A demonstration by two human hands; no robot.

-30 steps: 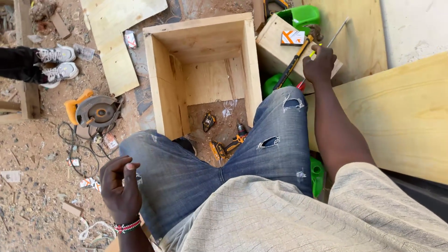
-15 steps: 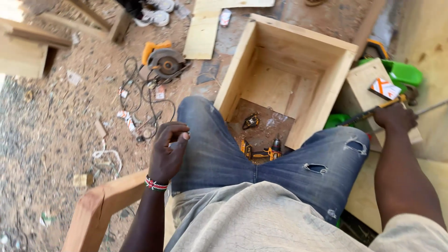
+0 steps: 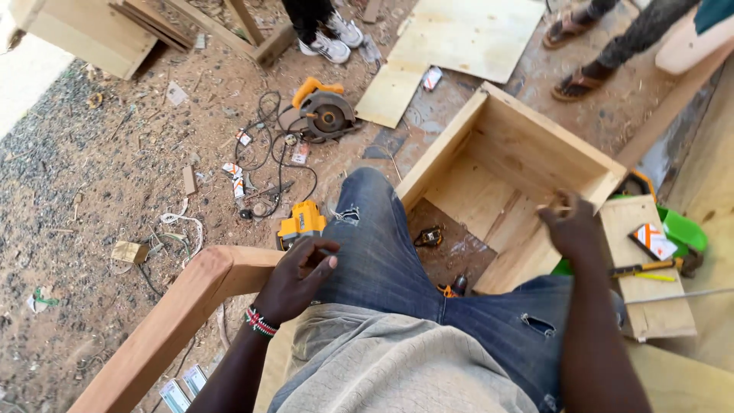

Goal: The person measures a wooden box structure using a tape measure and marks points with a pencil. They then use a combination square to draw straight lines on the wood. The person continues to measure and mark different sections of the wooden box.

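**Right hand comes over to the wooden box**

Half a second ago the right hand (image 3: pixel 572 226) was out by the hammer on the offcut; it now sits at the near right wall of the open wooden box (image 3: pixel 511 172), fingers curled shut and pinching something thin and pale, too small to tell what. The left hand (image 3: pixel 294 279) has slid from mid-thigh to lie on the left knee, fingers loosely bent, perhaps around a small thing I cannot make out, a beaded band at its wrist.

That box stands on the dirt just ahead of the person's knees, its open side up. It is pale, unfinished board, square-cornered, with bare ground showing through its near half and a boarded panel across the far half. A small dark fitting (image 3: pixel 430 236) lies on the ground inside it.

Left of the box rests a yellow power tool (image 3: pixel 300 222), and beyond that an orange circular saw (image 3: pixel 325 111) with its tangled cord. Right of the box, a board offcut (image 3: pixel 650 287) carries a yellow-handled hammer (image 3: pixel 650 269). Beyond the box, two other people's feet stand on the ground.
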